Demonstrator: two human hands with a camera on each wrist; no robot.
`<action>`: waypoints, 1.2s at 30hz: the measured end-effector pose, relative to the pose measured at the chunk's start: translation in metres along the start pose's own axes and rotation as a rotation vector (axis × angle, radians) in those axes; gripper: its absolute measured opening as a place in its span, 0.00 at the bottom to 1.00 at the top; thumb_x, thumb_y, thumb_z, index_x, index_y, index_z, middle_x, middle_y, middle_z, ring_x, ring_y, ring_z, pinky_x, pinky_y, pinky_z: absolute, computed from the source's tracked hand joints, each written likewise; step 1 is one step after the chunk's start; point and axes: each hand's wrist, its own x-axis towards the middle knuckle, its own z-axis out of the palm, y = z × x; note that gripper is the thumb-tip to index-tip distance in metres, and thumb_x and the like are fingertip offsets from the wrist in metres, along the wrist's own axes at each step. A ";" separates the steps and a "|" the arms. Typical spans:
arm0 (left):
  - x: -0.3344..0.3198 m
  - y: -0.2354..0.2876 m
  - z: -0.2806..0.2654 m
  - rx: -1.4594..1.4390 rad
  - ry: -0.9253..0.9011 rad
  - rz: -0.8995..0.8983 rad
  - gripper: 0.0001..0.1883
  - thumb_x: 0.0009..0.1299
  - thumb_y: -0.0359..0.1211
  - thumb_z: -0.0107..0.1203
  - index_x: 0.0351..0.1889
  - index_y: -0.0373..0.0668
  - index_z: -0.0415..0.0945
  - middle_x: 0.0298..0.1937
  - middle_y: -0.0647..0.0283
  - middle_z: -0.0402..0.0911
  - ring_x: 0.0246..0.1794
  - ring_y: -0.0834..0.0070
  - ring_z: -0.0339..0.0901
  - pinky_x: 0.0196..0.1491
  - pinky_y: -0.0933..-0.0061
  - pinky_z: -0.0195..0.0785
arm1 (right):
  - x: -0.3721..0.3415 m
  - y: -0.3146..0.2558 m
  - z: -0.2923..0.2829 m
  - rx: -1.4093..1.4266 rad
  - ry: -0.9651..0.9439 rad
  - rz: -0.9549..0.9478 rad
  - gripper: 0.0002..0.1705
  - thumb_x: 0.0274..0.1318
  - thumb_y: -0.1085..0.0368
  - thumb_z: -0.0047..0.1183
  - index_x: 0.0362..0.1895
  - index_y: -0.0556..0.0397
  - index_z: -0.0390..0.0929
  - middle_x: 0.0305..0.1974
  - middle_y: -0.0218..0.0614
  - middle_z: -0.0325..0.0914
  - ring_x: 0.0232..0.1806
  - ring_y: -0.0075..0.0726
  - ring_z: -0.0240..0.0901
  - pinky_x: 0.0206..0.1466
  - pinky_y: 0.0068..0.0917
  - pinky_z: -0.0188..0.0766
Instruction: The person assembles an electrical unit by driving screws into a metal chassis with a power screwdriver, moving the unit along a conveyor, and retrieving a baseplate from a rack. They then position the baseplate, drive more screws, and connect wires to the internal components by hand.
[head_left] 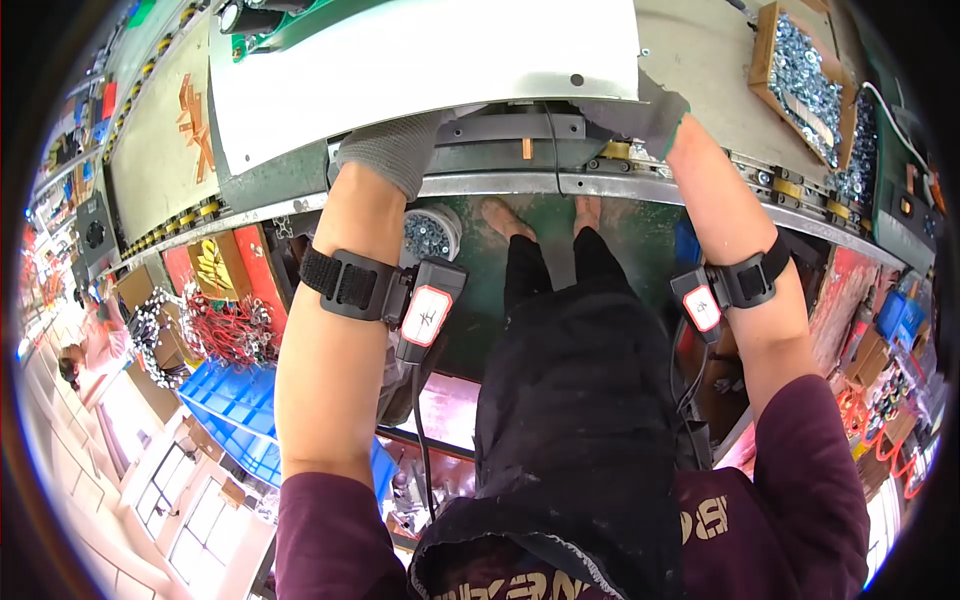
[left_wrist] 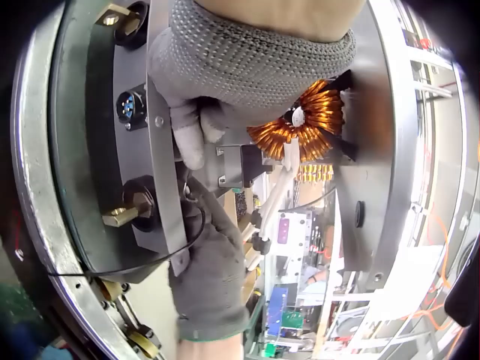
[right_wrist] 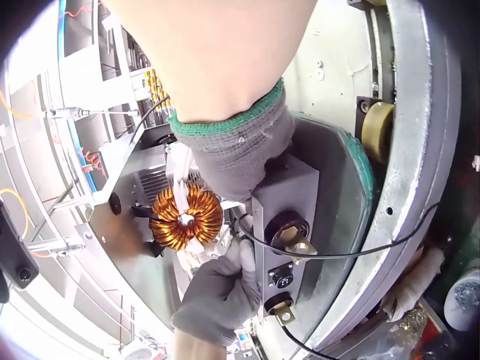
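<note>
Both hands wear grey knit gloves and reach in behind the upright metal panel [left_wrist: 166, 172] of a metal-cased electrical unit. My left hand [left_wrist: 240, 75] comes in from one side, its fingertips close behind the panel. From the opposite side my right hand [right_wrist: 236, 157], in a green-edged cuff, brings its fingers to the same spot, near the back of a round connector [right_wrist: 281, 276]. A thin black cable [right_wrist: 352, 255] loops over the panel to their fingertips. The panel partly hides the fingers; I cannot tell what they grip. A copper-wound coil [right_wrist: 186, 217] sits beside the hands.
A white metal sheet [head_left: 420, 60] covers much of the unit from above. The roller conveyor's metal rail [head_left: 480, 184] runs along the front. A box of metal fasteners [head_left: 805, 85] stands at right, copper-coloured strips [head_left: 192, 125] lie at left, and a bucket of hardware [head_left: 430, 235] is below.
</note>
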 end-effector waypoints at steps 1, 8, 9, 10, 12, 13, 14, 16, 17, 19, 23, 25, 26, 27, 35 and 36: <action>0.037 0.002 0.032 0.020 0.020 0.014 0.22 0.72 0.41 0.41 0.55 0.34 0.66 0.53 0.53 0.74 0.53 0.64 0.73 0.55 0.66 0.70 | 0.009 -0.008 -0.009 0.193 -0.125 0.287 0.14 0.55 0.59 0.49 0.35 0.58 0.79 0.34 0.48 0.76 0.38 0.49 0.73 0.40 0.40 0.68; -0.007 0.027 0.026 0.150 0.136 0.081 0.22 0.72 0.42 0.40 0.56 0.34 0.66 0.54 0.54 0.73 0.54 0.65 0.72 0.56 0.65 0.69 | 0.026 -0.019 -0.017 0.476 -0.274 0.703 0.14 0.56 0.60 0.49 0.36 0.59 0.78 0.32 0.52 0.76 0.34 0.47 0.74 0.39 0.38 0.69; -0.007 0.026 0.030 0.172 0.149 0.090 0.22 0.72 0.42 0.40 0.56 0.34 0.66 0.54 0.54 0.73 0.54 0.65 0.72 0.56 0.65 0.68 | 0.028 -0.017 -0.016 0.474 -0.370 0.798 0.14 0.56 0.60 0.49 0.36 0.58 0.79 0.33 0.52 0.76 0.35 0.47 0.74 0.40 0.38 0.69; -0.006 0.024 0.033 0.174 0.151 0.091 0.22 0.72 0.42 0.40 0.56 0.34 0.66 0.54 0.54 0.73 0.54 0.65 0.72 0.56 0.65 0.68 | 0.023 -0.006 -0.007 0.475 -0.368 0.795 0.14 0.56 0.60 0.49 0.36 0.58 0.79 0.33 0.52 0.76 0.35 0.47 0.74 0.40 0.38 0.69; -0.007 0.020 0.041 0.189 0.196 0.106 0.23 0.72 0.42 0.41 0.57 0.35 0.65 0.55 0.54 0.72 0.55 0.64 0.71 0.56 0.63 0.67 | 0.003 0.019 0.019 -0.173 -0.256 0.070 0.12 0.56 0.62 0.48 0.36 0.57 0.80 0.34 0.50 0.75 0.36 0.45 0.75 0.41 0.39 0.70; -0.009 0.018 0.044 0.196 0.213 0.113 0.24 0.72 0.43 0.41 0.58 0.35 0.64 0.55 0.55 0.72 0.55 0.64 0.71 0.56 0.62 0.66 | 0.006 0.015 0.017 -0.167 -0.256 0.074 0.12 0.56 0.62 0.48 0.36 0.57 0.80 0.34 0.50 0.75 0.36 0.45 0.75 0.41 0.39 0.70; -0.012 0.017 0.047 0.202 0.233 0.117 0.24 0.71 0.43 0.41 0.58 0.35 0.64 0.55 0.55 0.71 0.55 0.64 0.70 0.56 0.61 0.66 | 0.016 0.005 0.009 -0.067 -0.282 0.235 0.12 0.55 0.63 0.47 0.36 0.55 0.80 0.33 0.48 0.76 0.37 0.45 0.75 0.42 0.38 0.71; -0.017 0.015 0.051 0.216 0.276 0.124 0.25 0.71 0.44 0.42 0.59 0.36 0.62 0.56 0.55 0.70 0.56 0.63 0.69 0.56 0.59 0.64 | 0.021 0.003 0.005 0.038 -0.310 0.395 0.12 0.55 0.65 0.46 0.37 0.54 0.80 0.33 0.45 0.76 0.37 0.44 0.75 0.42 0.38 0.72; -0.019 0.015 0.054 0.220 0.298 0.127 0.25 0.71 0.44 0.42 0.60 0.36 0.62 0.56 0.55 0.70 0.56 0.63 0.68 0.56 0.58 0.63 | 0.021 0.008 0.005 -0.079 -0.393 0.255 0.13 0.55 0.65 0.45 0.39 0.54 0.80 0.34 0.44 0.76 0.38 0.44 0.75 0.43 0.37 0.72; -0.023 0.012 0.056 0.238 0.345 0.135 0.26 0.70 0.45 0.43 0.61 0.37 0.61 0.57 0.55 0.69 0.57 0.62 0.67 0.55 0.56 0.62 | 0.022 0.021 0.009 -0.190 -0.470 0.106 0.13 0.55 0.65 0.44 0.41 0.53 0.79 0.35 0.43 0.77 0.39 0.43 0.75 0.44 0.36 0.72; -0.026 0.007 0.057 0.275 0.443 0.165 0.29 0.69 0.46 0.44 0.63 0.38 0.59 0.58 0.56 0.67 0.58 0.61 0.65 0.55 0.52 0.59 | 0.028 0.021 0.017 -0.130 -0.486 0.291 0.16 0.55 0.63 0.44 0.45 0.53 0.77 0.38 0.43 0.78 0.40 0.44 0.75 0.44 0.35 0.73; -0.027 0.009 0.059 0.281 0.498 0.171 0.30 0.69 0.47 0.45 0.63 0.39 0.58 0.59 0.56 0.66 0.58 0.61 0.64 0.55 0.50 0.58 | 0.028 0.030 0.010 -0.128 -0.510 0.299 0.16 0.55 0.63 0.44 0.45 0.53 0.77 0.38 0.43 0.78 0.40 0.44 0.75 0.44 0.35 0.73; -0.028 0.009 0.060 0.288 0.522 0.177 0.30 0.68 0.47 0.45 0.64 0.39 0.57 0.59 0.56 0.65 0.59 0.60 0.63 0.55 0.49 0.57 | 0.027 0.036 0.007 -0.122 -0.518 0.304 0.16 0.55 0.63 0.44 0.46 0.53 0.77 0.38 0.43 0.78 0.40 0.44 0.75 0.44 0.35 0.73; -0.028 0.008 0.060 0.295 0.549 0.185 0.31 0.68 0.47 0.45 0.64 0.40 0.57 0.60 0.57 0.65 0.59 0.60 0.63 0.55 0.48 0.57 | 0.023 0.056 0.002 -0.117 -0.525 0.309 0.16 0.55 0.63 0.44 0.46 0.53 0.77 0.38 0.43 0.78 0.40 0.44 0.75 0.44 0.35 0.73; -0.032 0.007 0.060 0.346 0.513 0.162 0.33 0.66 0.50 0.47 0.64 0.40 0.57 0.60 0.55 0.64 0.59 0.59 0.62 0.55 0.48 0.56 | 0.034 0.043 -0.003 -0.069 -0.604 0.349 0.16 0.55 0.62 0.44 0.46 0.53 0.76 0.38 0.44 0.78 0.39 0.45 0.76 0.44 0.35 0.73; -0.033 0.006 0.060 0.353 0.508 0.159 0.34 0.66 0.50 0.47 0.64 0.40 0.57 0.60 0.55 0.64 0.59 0.59 0.62 0.55 0.48 0.56 | 0.030 0.056 -0.007 -0.064 -0.614 0.353 0.17 0.55 0.62 0.44 0.46 0.53 0.76 0.38 0.44 0.78 0.39 0.45 0.76 0.44 0.35 0.73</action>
